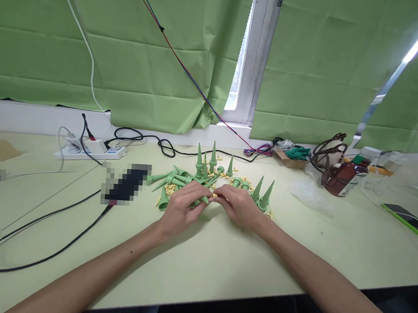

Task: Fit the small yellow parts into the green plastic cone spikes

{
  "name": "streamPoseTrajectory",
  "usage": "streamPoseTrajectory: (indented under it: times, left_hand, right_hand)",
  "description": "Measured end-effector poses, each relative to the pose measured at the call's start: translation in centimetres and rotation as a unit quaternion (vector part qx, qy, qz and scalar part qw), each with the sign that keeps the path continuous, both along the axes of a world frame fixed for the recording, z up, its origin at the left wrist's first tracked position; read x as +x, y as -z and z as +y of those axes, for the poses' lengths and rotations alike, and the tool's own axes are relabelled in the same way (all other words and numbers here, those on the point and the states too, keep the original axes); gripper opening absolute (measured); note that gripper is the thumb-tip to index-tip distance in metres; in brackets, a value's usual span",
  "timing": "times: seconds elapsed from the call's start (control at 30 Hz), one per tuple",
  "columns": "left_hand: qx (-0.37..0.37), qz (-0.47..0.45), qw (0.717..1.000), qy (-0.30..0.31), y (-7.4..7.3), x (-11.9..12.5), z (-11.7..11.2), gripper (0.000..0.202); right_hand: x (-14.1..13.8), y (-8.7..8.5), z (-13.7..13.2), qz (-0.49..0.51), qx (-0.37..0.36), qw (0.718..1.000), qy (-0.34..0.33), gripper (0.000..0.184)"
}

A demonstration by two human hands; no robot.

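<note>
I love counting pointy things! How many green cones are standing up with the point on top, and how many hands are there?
Green cones standing upright behind the hands: 4
Green cones standing upright to the right of the hands: 2
Hands, the left hand and the right hand, both on one lying green cone: 2
Total: 8

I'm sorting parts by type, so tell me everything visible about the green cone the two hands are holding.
The green cone looks like matte moulded plastic, a slim spike tapering to a point. It lies roughly level just above the pale green table, mostly hidden by fingers. The left hand wraps its body; the right hand meets it at the fingertips, where a small yellow piece shows. Just behind it lies a pile of like cones, some upright, some lying flat.
</note>
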State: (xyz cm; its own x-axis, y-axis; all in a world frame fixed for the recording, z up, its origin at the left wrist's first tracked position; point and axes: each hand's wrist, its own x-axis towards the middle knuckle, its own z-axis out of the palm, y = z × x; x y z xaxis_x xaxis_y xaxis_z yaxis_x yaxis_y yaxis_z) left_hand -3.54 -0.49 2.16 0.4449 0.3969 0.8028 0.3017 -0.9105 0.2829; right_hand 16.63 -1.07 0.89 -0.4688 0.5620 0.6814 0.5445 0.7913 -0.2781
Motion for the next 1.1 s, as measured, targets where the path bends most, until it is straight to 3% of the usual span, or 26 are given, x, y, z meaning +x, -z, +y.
streamPoseTrajectory:
  times: [0.17,0.6,1.1]
  left_hand:
    - [-0.019,-0.016,0.999,-0.021,-0.27,0.28,-0.23,0.006]
    - [-0.061,-0.004,0.997,-0.056,-0.13,0.22,0.04,0.006]
    - [-0.060,0.038,0.997,-0.013,-0.20,-0.01,0.11,0.009]
  right_hand:
    - [-0.19,0.15,-0.18,0.035,-0.030,0.999,-0.013,0.010]
    - [-0.06,0.01,0.03,0.045,-0.021,0.999,-0.017,0.007]
    - [0.28,0.32,0.27,0.003,-0.019,1.000,-0.019,0.009]
